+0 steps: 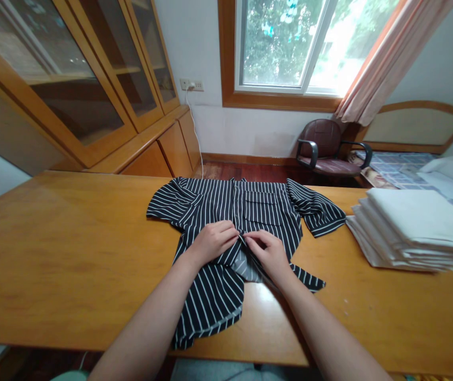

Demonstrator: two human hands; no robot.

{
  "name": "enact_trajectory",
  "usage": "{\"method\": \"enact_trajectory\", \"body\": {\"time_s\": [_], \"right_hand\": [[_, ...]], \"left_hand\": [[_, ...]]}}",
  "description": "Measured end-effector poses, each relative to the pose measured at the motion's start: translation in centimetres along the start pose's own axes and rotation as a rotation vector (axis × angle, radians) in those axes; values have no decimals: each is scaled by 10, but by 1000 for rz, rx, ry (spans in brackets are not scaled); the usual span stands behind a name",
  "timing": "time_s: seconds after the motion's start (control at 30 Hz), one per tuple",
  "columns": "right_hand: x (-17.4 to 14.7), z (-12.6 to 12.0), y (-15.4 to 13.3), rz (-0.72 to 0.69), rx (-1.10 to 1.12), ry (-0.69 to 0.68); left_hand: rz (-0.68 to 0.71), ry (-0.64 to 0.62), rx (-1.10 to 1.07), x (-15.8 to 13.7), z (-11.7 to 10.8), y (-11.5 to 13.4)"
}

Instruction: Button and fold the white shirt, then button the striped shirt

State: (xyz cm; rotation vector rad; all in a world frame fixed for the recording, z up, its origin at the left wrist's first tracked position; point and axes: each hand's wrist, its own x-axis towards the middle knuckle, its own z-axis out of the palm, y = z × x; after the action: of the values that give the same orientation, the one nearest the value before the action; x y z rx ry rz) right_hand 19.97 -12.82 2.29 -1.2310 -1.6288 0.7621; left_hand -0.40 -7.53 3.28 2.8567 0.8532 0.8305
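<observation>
A black shirt with white stripes (pixel 214 203) lies spread on the wooden table, its short sleeves out to both sides and a pocket on the right of its chest. My left hand (pixel 217 239) pinches one front edge near the middle of the shirt. Close beside it, my right hand (pixel 266 251) pinches the other front edge, fingertips almost meeting the left ones. Above the hands the front is closed along the button line; below them it parts and shows the paler inside cloth. Any button between the fingertips is hidden.
A stack of folded white cloth or paper (pixel 417 227) sits on the table (pixel 71 254) at the right. Beyond the table stand a glass-door cabinet (pixel 131 127), a brown armchair (pixel 324 145) and a bed (pixel 405 166). A white cord (pixel 195 121) hangs from the wall socket.
</observation>
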Motion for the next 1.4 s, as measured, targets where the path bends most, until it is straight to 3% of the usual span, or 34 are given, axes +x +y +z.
{"method": "enact_trajectory", "body": {"time_s": [0.27, 0.6, 1.4], "right_hand": [[1, 3, 10, 105, 19, 86], [3, 4, 11, -36, -79, 19], [3, 4, 6, -38, -114, -10]], "left_hand": [[16, 12, 5, 0, 1, -1], [12, 5, -20, 0, 1, 1], [6, 23, -71, 0, 1, 2]]}}
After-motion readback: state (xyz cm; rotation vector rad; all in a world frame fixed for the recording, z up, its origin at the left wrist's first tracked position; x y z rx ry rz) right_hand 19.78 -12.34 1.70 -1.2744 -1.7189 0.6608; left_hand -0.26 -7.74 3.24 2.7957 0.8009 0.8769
